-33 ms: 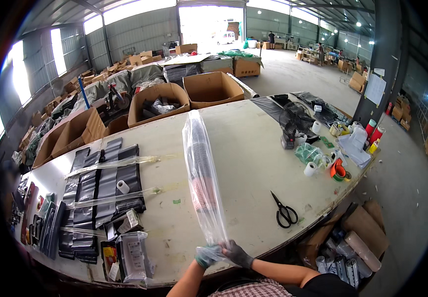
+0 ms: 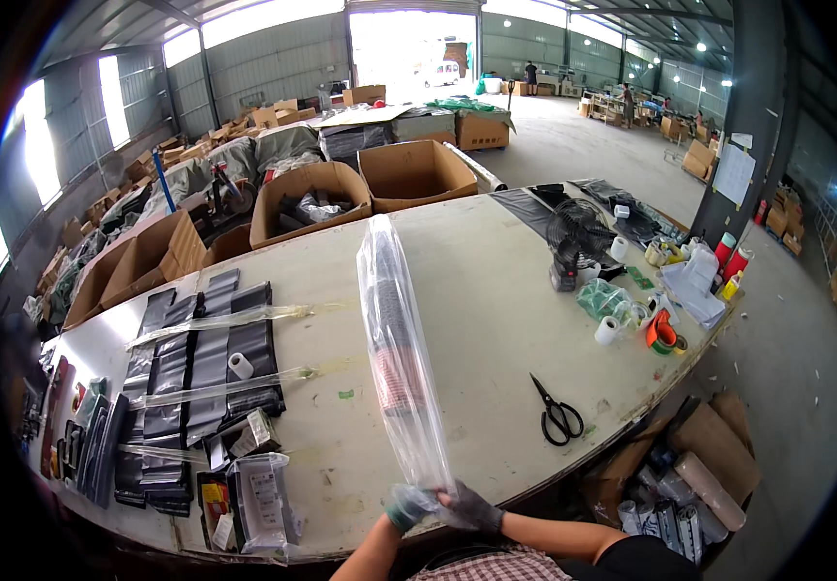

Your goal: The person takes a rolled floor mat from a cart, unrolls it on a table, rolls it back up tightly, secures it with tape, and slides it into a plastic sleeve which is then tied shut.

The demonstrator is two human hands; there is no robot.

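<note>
A long clear plastic bag (image 2: 413,450) stretches across the middle of the table, pointing away from me. Inside it lies a dark roll-like item (image 2: 386,310) with a reddish band around its nearer part; its exact kind is unclear through the film. At the table's near edge, my left hand (image 2: 409,507), in a greenish glove, is closed on the bag's near end. My right hand (image 2: 472,509), in a grey glove, pinches the same end just to the right. Black-handled scissors (image 2: 560,418) rest on the table to the right of the bag.
Stacked black plastic bags (image 2: 207,363) lie at left under clear tape strips, with a clear tray (image 2: 262,504) nearer me. A black fan (image 2: 573,237), tape rolls and an orange tape dispenser (image 2: 663,334) stand at right. Open cartons (image 2: 417,174) line the far edge.
Both hands have shifted slightly toward me and to the right, the bag's near end moving with them. The reddish band inside looks a little smoother. The other table items have not moved.
</note>
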